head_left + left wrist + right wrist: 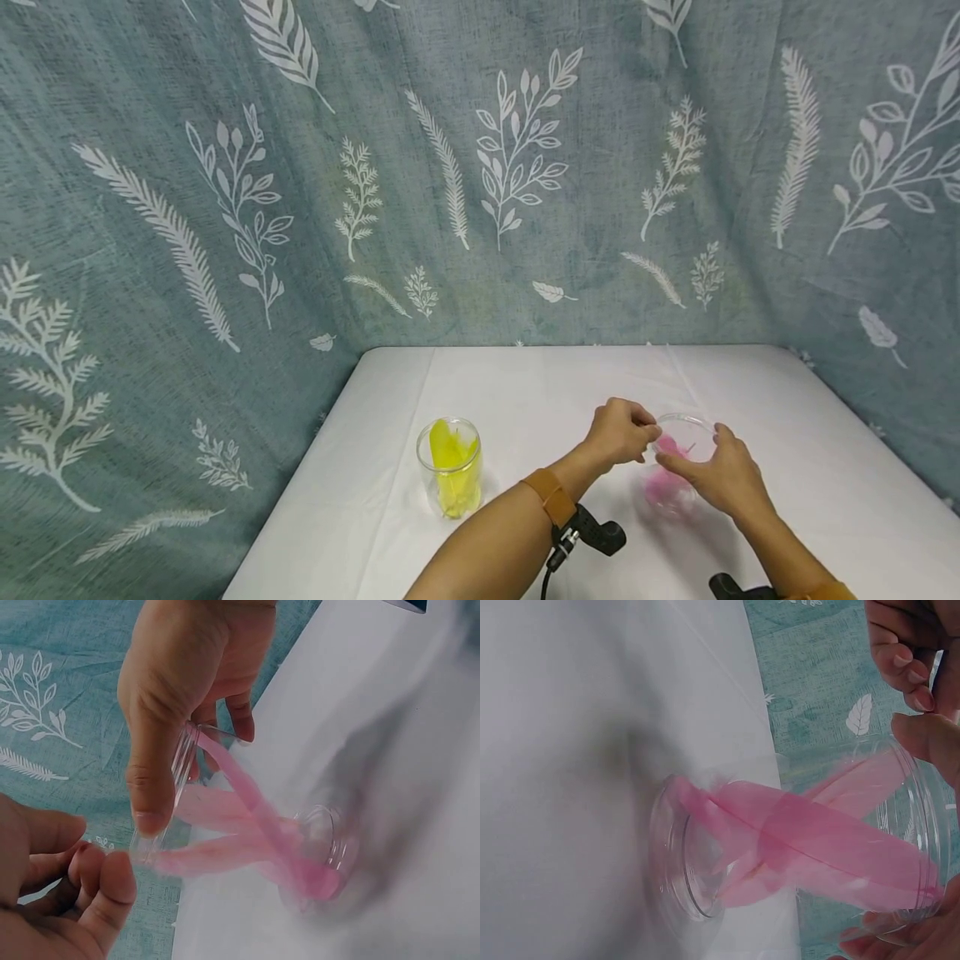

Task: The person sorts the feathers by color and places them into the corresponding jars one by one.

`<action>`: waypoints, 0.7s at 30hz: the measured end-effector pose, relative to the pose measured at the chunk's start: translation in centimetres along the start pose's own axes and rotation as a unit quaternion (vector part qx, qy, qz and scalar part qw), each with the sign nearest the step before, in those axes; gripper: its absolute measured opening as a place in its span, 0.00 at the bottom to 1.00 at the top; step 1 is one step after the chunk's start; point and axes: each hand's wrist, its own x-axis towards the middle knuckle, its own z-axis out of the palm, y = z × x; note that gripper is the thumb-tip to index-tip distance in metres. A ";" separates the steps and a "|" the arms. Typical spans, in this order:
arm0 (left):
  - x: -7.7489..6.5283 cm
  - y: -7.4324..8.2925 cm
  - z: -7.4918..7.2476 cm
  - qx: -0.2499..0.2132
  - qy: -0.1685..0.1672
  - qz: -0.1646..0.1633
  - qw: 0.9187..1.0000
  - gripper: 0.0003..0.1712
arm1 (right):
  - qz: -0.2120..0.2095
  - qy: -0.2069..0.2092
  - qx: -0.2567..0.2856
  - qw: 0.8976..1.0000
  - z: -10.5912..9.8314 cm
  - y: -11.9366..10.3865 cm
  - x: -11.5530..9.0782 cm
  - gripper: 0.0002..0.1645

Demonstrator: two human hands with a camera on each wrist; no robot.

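A clear jar (802,930) with pink feathers (832,847) inside stands tilted at the right of the table, its base on the white cloth. My right hand (723,473) grips this jar near its mouth, the thumb on one side of the rim and fingers on the other. At the left edge of the same rim, my left hand (621,430) has its fingers curled, thumb and fingertips together; nothing shows between them. One feather end comes close to those fingertips in the left wrist view. A second clear jar (431,483) holds yellow feathers (453,467).
A white cloth (525,375) covers the table. Behind and at both sides hangs a blue-green curtain (420,75) with white leaf patterns. The yellow-feather jar stands left of my left forearm. A cable (546,579) trails from the left wrist camera (600,533).
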 end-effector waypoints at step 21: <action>0.4 -1.3 -3.6 -0.001 0.021 0.016 1.000 0.03 | 0.002 0.002 0.014 1.000 -0.6 0.2 0.2 0.75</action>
